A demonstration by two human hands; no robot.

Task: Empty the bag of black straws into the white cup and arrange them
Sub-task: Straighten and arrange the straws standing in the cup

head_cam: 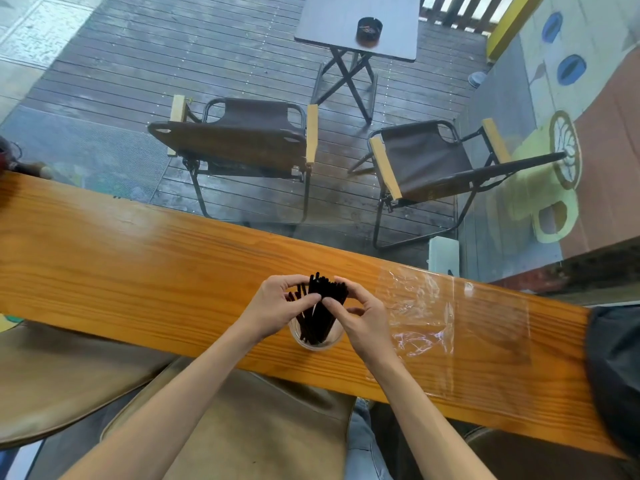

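I see the white cup [316,342] standing on the wooden tabletop [138,258] near its close edge, with the black straws [320,306] upright inside and fanning out above the rim. My left hand [277,308] sits at the bundle's 9 o'clock, my right hand [360,315] at its 3 o'clock. Both hands are pinched on the straw tops, thumbs nearly meeting in front of the bundle. The emptied clear bag [443,323] lies flat on the tabletop at the cup's 3 o'clock, just beyond my right hand.
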